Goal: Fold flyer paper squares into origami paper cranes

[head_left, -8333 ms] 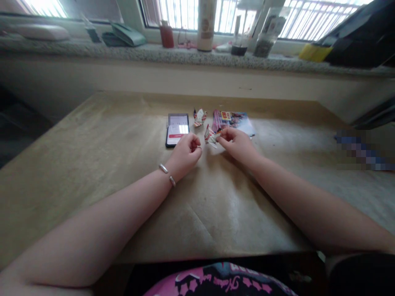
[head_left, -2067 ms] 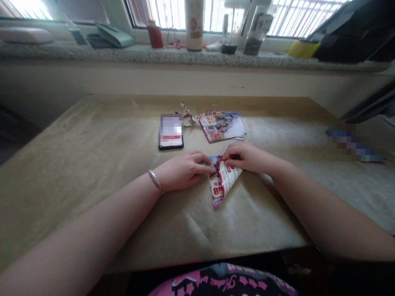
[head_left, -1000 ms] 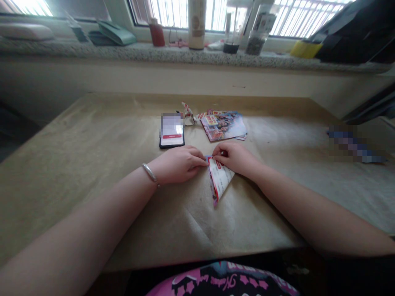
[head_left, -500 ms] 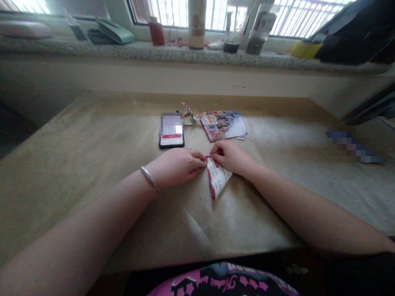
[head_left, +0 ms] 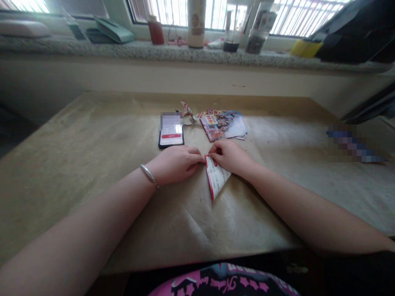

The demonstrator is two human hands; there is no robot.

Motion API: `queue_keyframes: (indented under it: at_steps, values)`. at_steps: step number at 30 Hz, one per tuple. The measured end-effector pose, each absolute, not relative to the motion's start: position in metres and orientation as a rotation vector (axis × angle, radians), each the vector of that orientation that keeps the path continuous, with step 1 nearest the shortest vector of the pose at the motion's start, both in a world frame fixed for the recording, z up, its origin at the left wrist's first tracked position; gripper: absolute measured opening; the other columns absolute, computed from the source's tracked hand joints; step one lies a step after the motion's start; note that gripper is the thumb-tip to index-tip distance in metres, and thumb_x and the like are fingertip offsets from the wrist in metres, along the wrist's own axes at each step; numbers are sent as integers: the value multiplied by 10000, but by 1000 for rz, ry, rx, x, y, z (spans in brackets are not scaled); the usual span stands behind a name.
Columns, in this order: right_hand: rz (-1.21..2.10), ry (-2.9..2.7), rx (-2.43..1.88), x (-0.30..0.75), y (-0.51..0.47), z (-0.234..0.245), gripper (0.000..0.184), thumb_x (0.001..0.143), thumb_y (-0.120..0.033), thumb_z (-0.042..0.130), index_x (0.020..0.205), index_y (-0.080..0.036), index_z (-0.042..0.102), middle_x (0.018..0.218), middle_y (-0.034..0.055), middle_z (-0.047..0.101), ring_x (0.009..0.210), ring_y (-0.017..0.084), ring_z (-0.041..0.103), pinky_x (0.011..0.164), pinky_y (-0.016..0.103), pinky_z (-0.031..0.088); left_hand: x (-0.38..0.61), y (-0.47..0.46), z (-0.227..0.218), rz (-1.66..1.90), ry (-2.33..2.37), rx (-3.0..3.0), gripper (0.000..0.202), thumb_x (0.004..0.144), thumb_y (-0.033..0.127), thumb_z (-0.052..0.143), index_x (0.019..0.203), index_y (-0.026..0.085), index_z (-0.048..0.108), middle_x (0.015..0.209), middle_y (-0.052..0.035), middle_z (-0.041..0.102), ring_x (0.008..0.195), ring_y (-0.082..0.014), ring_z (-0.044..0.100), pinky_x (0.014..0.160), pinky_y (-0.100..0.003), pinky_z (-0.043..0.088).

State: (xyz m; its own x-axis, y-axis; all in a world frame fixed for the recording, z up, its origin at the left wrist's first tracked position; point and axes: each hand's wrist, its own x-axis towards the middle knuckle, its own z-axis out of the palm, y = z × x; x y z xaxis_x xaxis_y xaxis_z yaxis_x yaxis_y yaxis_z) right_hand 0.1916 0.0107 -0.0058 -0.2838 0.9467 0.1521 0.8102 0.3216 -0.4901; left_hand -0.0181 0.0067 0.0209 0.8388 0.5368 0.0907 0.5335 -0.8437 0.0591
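A printed leaflet folded into a triangle (head_left: 217, 179) lies on the table in front of me, white with a red border along its left edge. Its narrow point faces me. My right hand (head_left: 227, 156) rests over its upper right part, thumb and index finger pinched on the top edge. At the upper left corner, my left hand (head_left: 180, 164) has its fingertips closed together against the paper; a silver bangle (head_left: 147, 173) circles that wrist. Both palms cover little of the fold, though the right hand hides its right corner.
Beyond my left hand lies a phone (head_left: 171, 137) with a lit screen. A stack of colourful leaflets (head_left: 226, 124) and a crumpled paper twist (head_left: 188, 115) are behind. A blurred flat item (head_left: 354, 146) sits far right. Bottles (head_left: 196, 24) line the windowsill (head_left: 173, 53).
The leaflet's layers line up more closely at the left edge and lower point, where a purple underside peeked out before. My left hand has shifted very slightly away and left.
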Motion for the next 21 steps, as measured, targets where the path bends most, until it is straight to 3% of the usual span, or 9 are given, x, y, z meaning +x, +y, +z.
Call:
queue_keyframes:
  at_steps: [21]
  values:
    - [479, -2215, -1527, 193, 14, -6, 71, 780, -175, 630, 733, -189, 682, 731, 14, 673, 672, 132, 567, 613, 247, 373, -18, 9, 9, 312, 763, 3096, 281, 915, 193, 511, 1106, 242, 711, 1053, -54, 682, 892, -166, 636, 795, -282, 500]
